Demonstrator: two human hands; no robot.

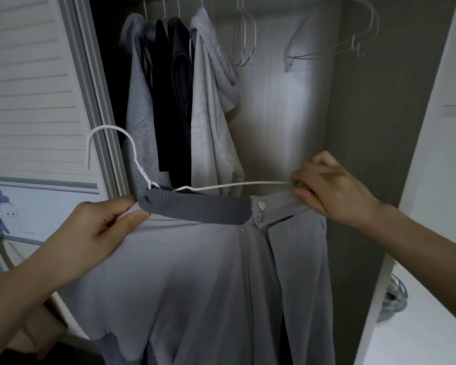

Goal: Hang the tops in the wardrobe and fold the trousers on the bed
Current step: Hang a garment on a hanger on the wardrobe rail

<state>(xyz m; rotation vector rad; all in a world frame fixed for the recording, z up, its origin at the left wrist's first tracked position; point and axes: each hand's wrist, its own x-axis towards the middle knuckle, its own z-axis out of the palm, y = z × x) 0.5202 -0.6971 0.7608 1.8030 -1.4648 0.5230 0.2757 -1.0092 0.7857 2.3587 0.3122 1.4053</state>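
Hanging level before the open wardrobe [366,127], the grey zip-up top [195,272] stretches left-right on a white hanger [132,154], ribbed collar uppermost; left hand [90,233] pinches the collar, right hand [332,191] pinches hanger and placket.

Bare forearms, no sleeves, hands [90,233] ringless
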